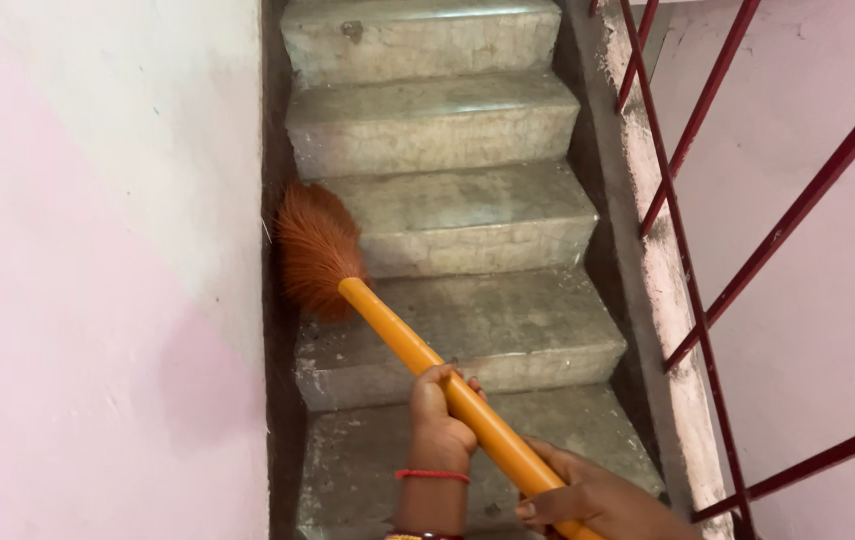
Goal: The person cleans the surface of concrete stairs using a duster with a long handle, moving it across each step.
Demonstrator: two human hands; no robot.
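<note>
I hold a broom with a long orange handle [417,352] and a rust-orange bristle head [315,248]. My left hand [439,420], with a red thread at the wrist, grips the handle higher up. My right hand [587,497] grips the handle's lower end near the bottom edge of the view. The bristle head rests against the left side of a grey concrete step [487,215], next to the wall. The handle slants from the lower right up to the upper left.
Concrete stairs [427,120] climb away from me, dusty and worn. A pale pink and white wall [97,280] closes the left side. On the right runs a concrete ledge [657,290] with a dark red metal railing [707,300].
</note>
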